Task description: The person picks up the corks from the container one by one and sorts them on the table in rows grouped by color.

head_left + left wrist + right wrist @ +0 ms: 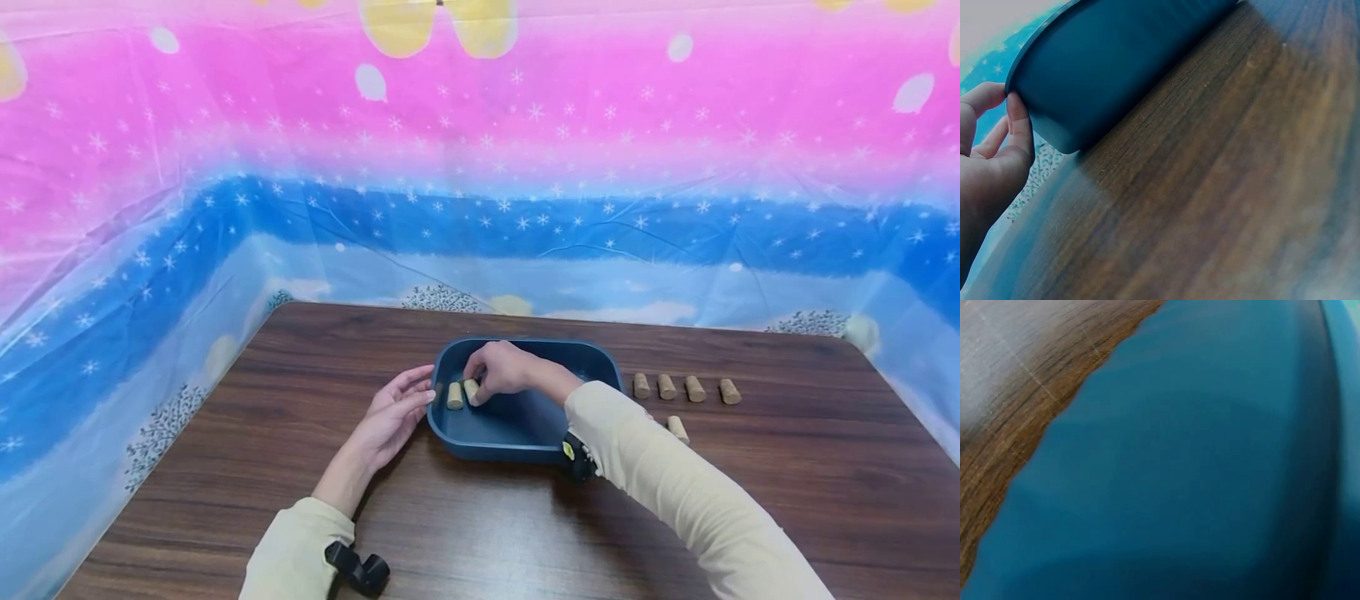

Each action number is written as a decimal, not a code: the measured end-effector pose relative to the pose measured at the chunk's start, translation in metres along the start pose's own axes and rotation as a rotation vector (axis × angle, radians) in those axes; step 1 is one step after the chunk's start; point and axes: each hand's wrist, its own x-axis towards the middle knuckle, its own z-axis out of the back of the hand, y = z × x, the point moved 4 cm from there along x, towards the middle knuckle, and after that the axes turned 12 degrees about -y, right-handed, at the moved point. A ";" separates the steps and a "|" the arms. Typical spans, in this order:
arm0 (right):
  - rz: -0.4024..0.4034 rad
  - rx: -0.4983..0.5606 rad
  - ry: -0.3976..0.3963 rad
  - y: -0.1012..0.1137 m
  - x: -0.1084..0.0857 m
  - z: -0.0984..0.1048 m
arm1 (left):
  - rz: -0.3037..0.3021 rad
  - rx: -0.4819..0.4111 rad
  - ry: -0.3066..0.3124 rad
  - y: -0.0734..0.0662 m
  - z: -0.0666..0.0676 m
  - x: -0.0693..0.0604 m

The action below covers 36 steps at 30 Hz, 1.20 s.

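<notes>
A dark blue rectangular tub (495, 452) with rounded corners stands on the table. At its left end, the thumb and a finger of my left hand (390, 421) pinch the rim, seen closer in the left wrist view at the tub's outer wall (1104, 62). My right hand (501, 367) reaches into the tub from the right and pinches a cork stopper (471, 392) between thumb and fingers. Just left of it another cork stopper (454, 396) stands in the tub. In the right wrist view the blue tub wall (1179, 462) fills most of the picture; no fingers show.
Right of the tub, several cork stoppers (695, 389) stand in a row on the brown wooden table (225, 467). One more cork (677, 428) sits nearer, partly behind the right sleeve (675, 483). A patterned pink and blue cloth (525, 167) hangs behind the table.
</notes>
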 end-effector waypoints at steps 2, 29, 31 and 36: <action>-0.003 0.015 -0.014 0.000 -0.002 0.003 | 0.003 0.003 -0.004 0.000 0.000 0.000; -0.024 0.327 -0.142 -0.018 -0.029 0.051 | 0.015 0.012 -0.026 0.000 0.000 -0.001; -0.021 0.347 -0.151 -0.020 -0.032 0.054 | 0.013 0.013 -0.023 0.000 0.000 -0.001; -0.007 0.386 -0.181 -0.023 -0.043 0.060 | 0.006 0.016 -0.020 -0.001 -0.001 -0.001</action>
